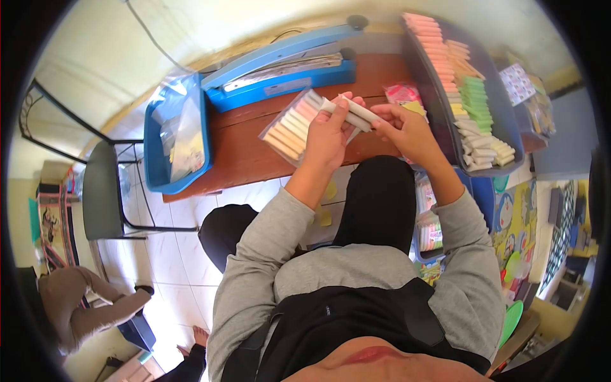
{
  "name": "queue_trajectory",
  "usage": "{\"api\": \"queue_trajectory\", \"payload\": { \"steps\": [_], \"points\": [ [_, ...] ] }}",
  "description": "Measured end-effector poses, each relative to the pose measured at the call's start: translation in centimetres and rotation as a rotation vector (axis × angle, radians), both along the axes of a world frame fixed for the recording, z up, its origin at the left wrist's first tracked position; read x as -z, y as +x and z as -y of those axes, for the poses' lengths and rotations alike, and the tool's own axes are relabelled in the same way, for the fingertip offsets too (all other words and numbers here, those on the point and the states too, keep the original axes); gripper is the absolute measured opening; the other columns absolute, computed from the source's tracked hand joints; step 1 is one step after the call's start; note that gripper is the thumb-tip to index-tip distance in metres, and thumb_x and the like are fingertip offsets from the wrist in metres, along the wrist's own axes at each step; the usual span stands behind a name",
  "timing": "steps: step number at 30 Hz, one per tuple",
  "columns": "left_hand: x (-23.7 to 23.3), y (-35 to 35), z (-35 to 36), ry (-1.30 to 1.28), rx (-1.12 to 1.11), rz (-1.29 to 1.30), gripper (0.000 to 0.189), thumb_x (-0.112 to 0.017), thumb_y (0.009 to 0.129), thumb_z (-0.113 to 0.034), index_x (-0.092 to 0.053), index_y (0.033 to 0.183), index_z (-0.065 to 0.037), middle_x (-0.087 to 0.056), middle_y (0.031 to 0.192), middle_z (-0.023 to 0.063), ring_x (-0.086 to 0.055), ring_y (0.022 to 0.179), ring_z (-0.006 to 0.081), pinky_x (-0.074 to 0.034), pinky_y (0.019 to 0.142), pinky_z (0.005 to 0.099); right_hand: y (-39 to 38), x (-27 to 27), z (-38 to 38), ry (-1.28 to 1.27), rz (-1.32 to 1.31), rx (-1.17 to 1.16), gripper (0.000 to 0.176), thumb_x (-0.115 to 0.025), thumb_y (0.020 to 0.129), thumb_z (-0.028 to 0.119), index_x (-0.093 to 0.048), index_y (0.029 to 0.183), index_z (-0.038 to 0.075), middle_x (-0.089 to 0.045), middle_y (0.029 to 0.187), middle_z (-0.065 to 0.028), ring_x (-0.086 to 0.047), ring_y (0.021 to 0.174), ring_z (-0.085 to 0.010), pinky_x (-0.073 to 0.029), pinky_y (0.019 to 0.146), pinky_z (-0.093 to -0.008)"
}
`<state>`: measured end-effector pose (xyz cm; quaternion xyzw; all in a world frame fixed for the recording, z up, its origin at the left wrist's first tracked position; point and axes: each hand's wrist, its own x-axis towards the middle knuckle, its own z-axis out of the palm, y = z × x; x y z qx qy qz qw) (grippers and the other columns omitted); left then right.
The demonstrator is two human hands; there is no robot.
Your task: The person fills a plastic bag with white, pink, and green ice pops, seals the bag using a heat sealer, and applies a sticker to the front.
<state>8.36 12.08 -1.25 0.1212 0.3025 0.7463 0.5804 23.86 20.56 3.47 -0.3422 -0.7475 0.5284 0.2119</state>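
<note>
Two or so white wafer rolls (pixel 358 114) lie side by side between my hands, over the front edge of the table. My left hand (pixel 332 130) is closed on their left part, with the thumb on top. At their right ends my right hand (pixel 406 130) pinches them between thumb and fingers. Just left of my left hand, a clear plastic bag (pixel 289 132) lies on the table with pink, cream and yellow rolls in a row inside it. My left hand covers part of this bag.
A blue bag sealer (pixel 280 86) stands at the back of the brown table (pixel 235 146). On the left is a blue basket (pixel 207 159) with plastic bags. A dark tub (pixel 449 108) of pink, green and white rolls stands right. A person's leg (pixel 95 305) shows lower left.
</note>
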Motion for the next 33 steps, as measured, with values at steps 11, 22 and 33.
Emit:
{"api": "queue_trajectory", "payload": {
  "steps": [11, 22, 33],
  "points": [
    [1.9, -2.3, 1.8, 0.033, -0.026, 0.079, 0.038, -0.056, 0.100, -0.020, -0.048, 0.133, -0.003, -0.061, 0.124, 0.0119, -0.059, 0.117, 0.0218, -0.051, 0.096, 0.0346, -3.6, 4.2, 3.7, -0.412, -0.280, 0.157, 0.040, -0.073, 0.088, 0.013, -0.063, 0.123, 0.000, -0.069, 0.097, -0.0049, -0.063, 0.075, -0.0075, -0.051, 0.066, -0.0199],
    [5.0, -6.1, 2.0, -0.206, -0.024, -1.860, 0.032, -0.075, 0.078, -0.024, -0.069, 0.108, -0.015, -0.062, 0.103, 0.0045, -0.056, 0.102, 0.0264, -0.044, 0.089, 0.0419, 4.0, 2.2, -2.1, -0.305, 0.010, 0.215, 0.038, -0.070, 0.089, 0.016, -0.063, 0.120, -0.004, -0.068, 0.090, -0.0057, -0.063, 0.068, -0.0081, -0.053, 0.061, -0.0204],
    [7.8, -3.7, 0.2, -0.137, -0.361, -1.637, 0.012, -0.064, 0.087, -0.022, -0.065, 0.094, -0.012, -0.067, 0.103, 0.0066, -0.063, 0.097, 0.0297, -0.041, 0.092, 0.0509, -1.4, 7.6, -1.7, -0.533, 0.102, 0.213, 0.024, -0.067, 0.091, 0.013, -0.061, 0.108, -0.003, -0.066, 0.088, -0.0083, -0.066, 0.069, -0.0125, -0.057, 0.061, -0.0237]
  ]
}}
